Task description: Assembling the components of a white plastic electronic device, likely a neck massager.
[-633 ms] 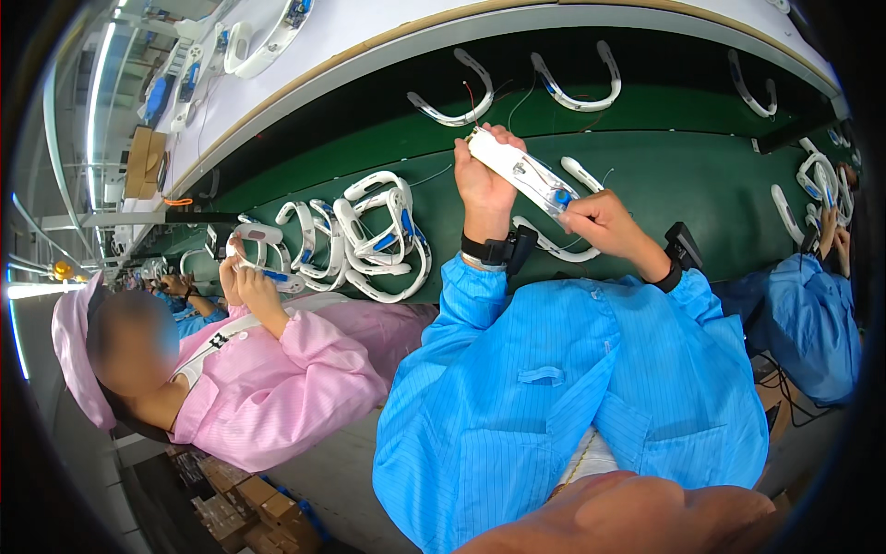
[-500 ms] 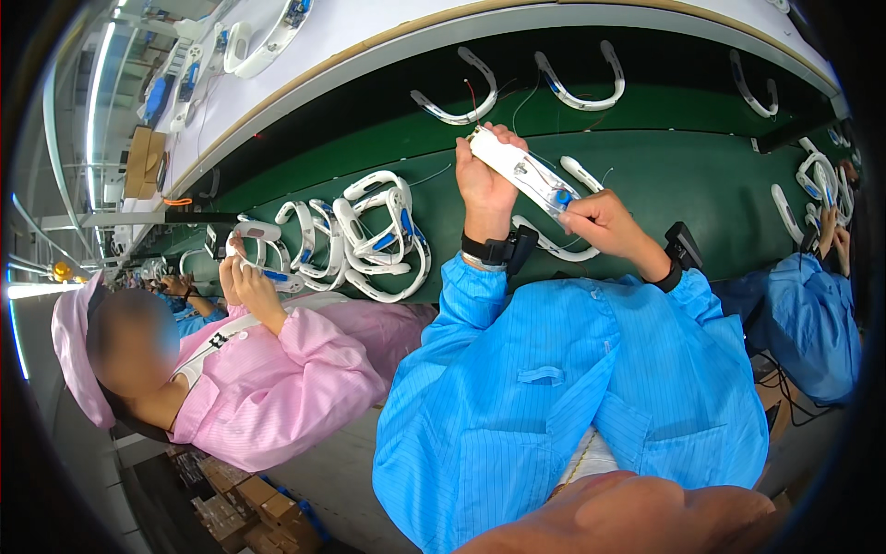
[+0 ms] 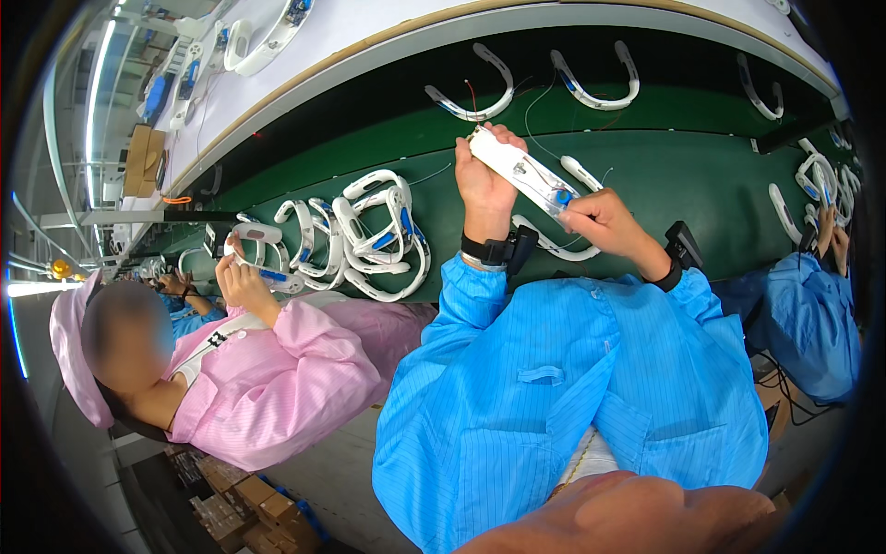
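Observation:
A white curved plastic housing [image 3: 508,162] is held up over the green work surface, its inner side showing small metal parts and a blue component [image 3: 563,197]. My left hand [image 3: 484,183] is closed around its far end, with thin wires near the fingertips. At the near end my right hand [image 3: 604,222] is closed, thumb and fingers gripping the housing's edge beside the blue component. Beneath and behind the right hand, another white curved housing [image 3: 579,172] lies on the green surface, partly hidden.
White U-shaped housings [image 3: 623,78] lie on the dark green belt [image 3: 664,111] at the back. A pile of similar housings [image 3: 388,231] is at my left. A co-worker in pink [image 3: 286,369] works beside it; another in blue [image 3: 812,305] sits at right. A white shelf [image 3: 388,28] runs above the belt.
The U-shaped housings on the back belt have shifted a little to the right. My hands and the housing in them stay almost still. The co-worker in pink has moved slightly.

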